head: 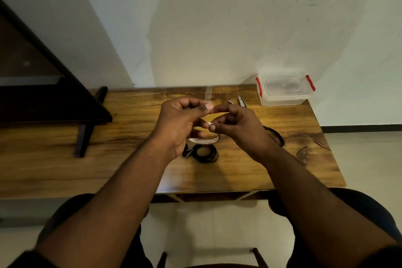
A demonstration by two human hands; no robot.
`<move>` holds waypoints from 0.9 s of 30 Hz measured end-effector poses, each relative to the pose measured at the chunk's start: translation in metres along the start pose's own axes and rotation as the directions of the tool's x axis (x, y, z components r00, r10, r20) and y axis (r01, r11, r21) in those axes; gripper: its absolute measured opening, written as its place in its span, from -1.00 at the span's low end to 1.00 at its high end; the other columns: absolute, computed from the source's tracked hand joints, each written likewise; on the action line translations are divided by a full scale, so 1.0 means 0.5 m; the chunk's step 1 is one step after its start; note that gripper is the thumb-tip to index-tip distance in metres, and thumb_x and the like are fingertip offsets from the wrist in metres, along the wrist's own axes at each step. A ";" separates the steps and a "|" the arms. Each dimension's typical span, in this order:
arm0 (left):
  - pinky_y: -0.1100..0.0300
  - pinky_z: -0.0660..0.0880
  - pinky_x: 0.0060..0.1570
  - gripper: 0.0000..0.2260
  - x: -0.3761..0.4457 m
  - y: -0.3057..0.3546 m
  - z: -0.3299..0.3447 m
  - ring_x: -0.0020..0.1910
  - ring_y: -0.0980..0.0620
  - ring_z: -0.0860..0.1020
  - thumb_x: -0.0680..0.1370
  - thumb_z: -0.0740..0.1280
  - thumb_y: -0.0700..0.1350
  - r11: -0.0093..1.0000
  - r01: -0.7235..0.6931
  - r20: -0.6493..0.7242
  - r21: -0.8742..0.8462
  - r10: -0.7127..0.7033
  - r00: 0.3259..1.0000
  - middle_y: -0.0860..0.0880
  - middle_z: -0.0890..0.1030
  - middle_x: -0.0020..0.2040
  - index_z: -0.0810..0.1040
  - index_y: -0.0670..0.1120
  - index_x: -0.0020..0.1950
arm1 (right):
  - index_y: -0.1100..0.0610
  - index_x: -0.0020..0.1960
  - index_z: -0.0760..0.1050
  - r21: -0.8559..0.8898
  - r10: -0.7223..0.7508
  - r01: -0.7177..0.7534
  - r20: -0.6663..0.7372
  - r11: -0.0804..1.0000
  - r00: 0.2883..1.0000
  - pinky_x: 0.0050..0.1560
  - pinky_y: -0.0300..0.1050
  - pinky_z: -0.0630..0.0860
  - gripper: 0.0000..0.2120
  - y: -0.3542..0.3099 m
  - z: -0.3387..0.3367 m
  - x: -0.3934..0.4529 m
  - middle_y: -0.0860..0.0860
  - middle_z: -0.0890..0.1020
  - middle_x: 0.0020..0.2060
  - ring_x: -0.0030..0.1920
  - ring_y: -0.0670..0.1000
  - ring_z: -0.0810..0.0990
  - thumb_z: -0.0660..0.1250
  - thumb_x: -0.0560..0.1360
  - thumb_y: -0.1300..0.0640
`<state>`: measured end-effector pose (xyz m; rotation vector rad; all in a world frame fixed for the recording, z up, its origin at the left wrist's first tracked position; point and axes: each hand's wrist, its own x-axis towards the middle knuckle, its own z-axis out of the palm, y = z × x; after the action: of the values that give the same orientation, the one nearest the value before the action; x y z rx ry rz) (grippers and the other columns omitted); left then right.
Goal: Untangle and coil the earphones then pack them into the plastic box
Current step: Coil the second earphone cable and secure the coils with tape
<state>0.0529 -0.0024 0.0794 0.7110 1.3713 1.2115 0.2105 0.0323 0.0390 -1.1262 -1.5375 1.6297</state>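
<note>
Earphones (205, 153) sit coiled mid-table, toward the near edge, just beside a tape roll (203, 139). I see left hand (181, 118) and right hand (236, 125) raised above them, both pinching a small strip of clear tape (214, 109). Plastic box (283, 89) closed at far right corner of table (87, 165); scissors (241, 101) beside it.

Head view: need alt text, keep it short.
Two raised hands, left hand and right hand, pinch a small strip of tape above a wooden table. A black earphone coil lies below them; a closed plastic box sits at the far right corner.
</note>
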 end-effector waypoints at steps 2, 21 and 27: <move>0.28 0.37 -0.57 -0.89 -0.001 0.008 -0.006 -0.48 0.06 0.50 0.41 0.49 -0.19 1.000 0.010 -0.001 -0.018 -0.010 1.000 -0.15 0.68 -0.15 0.63 -0.15 -0.10 | 0.21 0.08 0.57 0.024 -0.038 0.038 0.000 0.999 0.999 -0.05 0.05 0.55 -0.75 0.000 0.001 0.006 0.18 0.65 -0.18 -0.16 0.09 0.61 0.44 0.41 0.33; 0.18 0.52 -0.42 -0.92 0.054 0.020 -0.039 -0.24 -0.05 0.66 0.46 0.38 -0.14 0.987 -0.150 0.233 -0.054 0.158 0.960 -0.13 0.68 -0.21 0.54 -0.13 -0.12 | 0.17 -0.03 0.63 0.300 0.003 -0.083 0.258 0.950 0.966 -0.25 -0.14 0.50 -0.83 0.007 -0.029 0.061 0.06 0.63 -0.27 -0.29 0.00 0.55 0.27 0.50 0.18; 0.31 0.43 -0.56 -0.97 0.055 0.017 -0.039 -0.27 0.01 0.68 0.50 0.38 -0.16 0.998 -0.003 0.178 -0.070 0.015 0.984 -0.11 0.69 -0.21 0.55 -0.09 -0.12 | 0.05 -0.14 0.68 0.222 -0.022 -0.001 0.098 0.975 0.995 -0.26 -0.25 0.50 -0.82 0.023 -0.016 0.063 0.00 0.65 -0.28 -0.27 -0.07 0.57 0.30 0.50 0.18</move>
<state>0.0270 0.0202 0.0756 0.7583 1.1732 1.1678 0.2049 0.0623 0.0228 -0.9276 -1.3773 1.8233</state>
